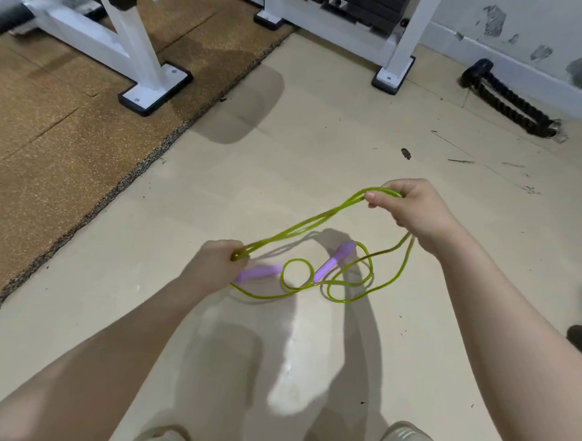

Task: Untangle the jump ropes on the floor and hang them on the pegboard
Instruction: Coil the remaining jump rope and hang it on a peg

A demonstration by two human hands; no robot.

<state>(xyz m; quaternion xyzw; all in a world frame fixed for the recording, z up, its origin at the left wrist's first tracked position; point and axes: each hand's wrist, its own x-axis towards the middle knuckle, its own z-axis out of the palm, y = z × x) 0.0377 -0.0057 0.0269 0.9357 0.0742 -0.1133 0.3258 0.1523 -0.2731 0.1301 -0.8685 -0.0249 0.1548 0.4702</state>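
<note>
A yellow-green jump rope with two purple handles is stretched between my hands above the beige floor. My left hand grips a bunch of its strands at the lower left. My right hand grips a looped bend of the same rope higher up on the right. One purple handle pokes out just right of my left hand, and the other purple handle hangs tilted in the middle. Slack rope curls in loops below, near the floor. No pegboard is in view.
White gym machine frames with black feet stand at the back, the left one on a brown rubber mat. A black coiled rope lies by the right wall. My shoes show at the bottom edge.
</note>
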